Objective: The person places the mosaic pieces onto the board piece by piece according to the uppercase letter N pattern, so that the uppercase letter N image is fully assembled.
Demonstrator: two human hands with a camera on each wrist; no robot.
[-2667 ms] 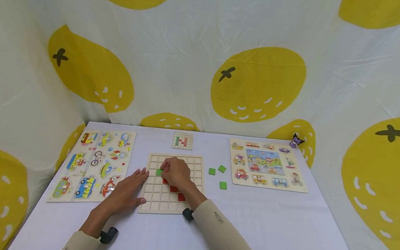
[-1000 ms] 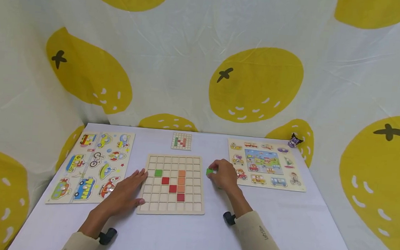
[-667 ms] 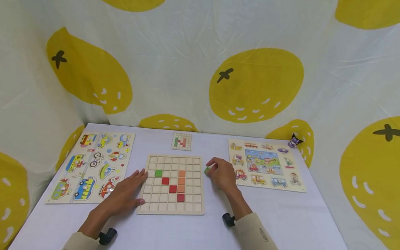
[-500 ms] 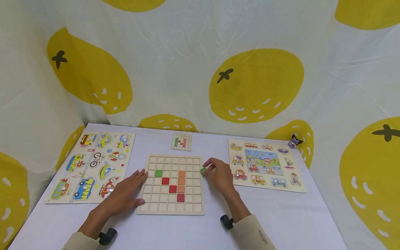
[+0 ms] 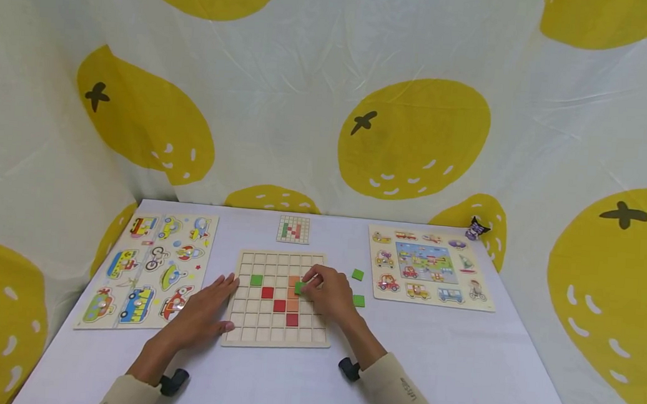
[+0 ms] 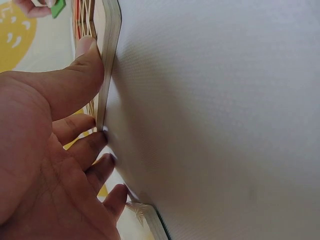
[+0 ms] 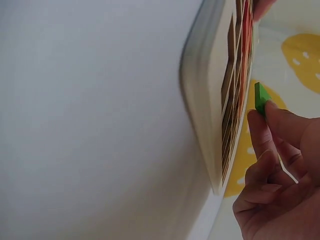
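Observation:
A wooden grid board (image 5: 243, 334) lies in the middle of the table, seen in the head view. Set in its squares are a green tile (image 5: 256, 280), red tiles stepping down in a diagonal (image 5: 279, 306) and orange tiles (image 5: 292, 305) in a column. My right hand (image 5: 331, 295) pinches a small green square tile (image 7: 261, 99) between thumb and fingertips, raised over the board's right half and overlapping the orange column in the head view. With fingers extended, my left hand (image 5: 203, 309) rests against the board's left edge, its thumb (image 6: 86, 46) at the rim.
Two loose green tiles (image 5: 358, 274) lie right of the board. Behind it is a small pattern card (image 5: 294, 229) with a coloured grid. Vehicle puzzles flank it, one at left (image 5: 150, 265) and one at right (image 5: 428, 269). A purple-black figurine (image 5: 476, 228) stands at the back right corner.
My right hand left a green tile in the board's upper left, picked up another from the right of the board, and has carried it leftward over the grid. The left hand stays put.

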